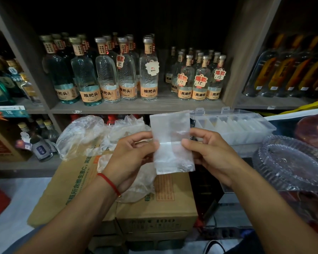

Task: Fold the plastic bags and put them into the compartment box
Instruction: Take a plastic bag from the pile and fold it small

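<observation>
A clear plastic bag point(172, 142), folded into a narrow upright strip, is held in front of me. My left hand point(130, 156) pinches its left edge and my right hand point(207, 154) pinches its right edge, thumbs on the near face. A crease runs across the strip at thumb height. A pile of loose crumpled plastic bags point(92, 136) lies on the cardboard boxes to the left. The clear compartment box point(233, 125) stands open behind my right hand, with folded bags in several of its compartments.
Stacked cardboard boxes point(154, 204) sit under my hands. A ribbed clear plastic lid point(292, 164) lies at the right. Shelves point(136, 107) behind carry many glass bottles. Pale floor shows at the lower left.
</observation>
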Tool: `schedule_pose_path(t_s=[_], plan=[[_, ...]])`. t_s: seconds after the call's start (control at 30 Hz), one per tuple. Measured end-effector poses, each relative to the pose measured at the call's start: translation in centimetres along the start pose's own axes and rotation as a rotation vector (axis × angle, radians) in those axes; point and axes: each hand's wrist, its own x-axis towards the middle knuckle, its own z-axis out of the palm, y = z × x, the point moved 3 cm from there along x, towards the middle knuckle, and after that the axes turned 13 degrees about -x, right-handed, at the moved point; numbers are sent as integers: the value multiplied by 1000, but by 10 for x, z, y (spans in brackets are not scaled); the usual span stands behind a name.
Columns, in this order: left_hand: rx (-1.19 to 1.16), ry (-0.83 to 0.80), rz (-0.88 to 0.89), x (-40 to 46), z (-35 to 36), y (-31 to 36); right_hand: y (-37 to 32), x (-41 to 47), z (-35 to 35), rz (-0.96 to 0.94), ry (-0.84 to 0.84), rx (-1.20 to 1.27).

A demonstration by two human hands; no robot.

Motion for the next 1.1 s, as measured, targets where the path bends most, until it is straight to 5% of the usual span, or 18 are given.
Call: schedule_pose_path(t_s=[0.1, 0.43, 0.77, 0.87, 1.1], plan=[[-13, -49, 90, -1, 3, 5, -2, 1, -4, 10, 4, 58], [651, -69, 680, -13, 8, 15, 1, 3, 21, 49, -82, 145], [90, -191, -21, -4, 6, 7, -5, 2, 16, -151, 130, -56], [249, -222, -24, -7, 9, -3, -4, 2, 17, -185, 164, -109], [201, -152, 17, 0, 7, -7, -6, 2, 16, -220, 290, -204]])
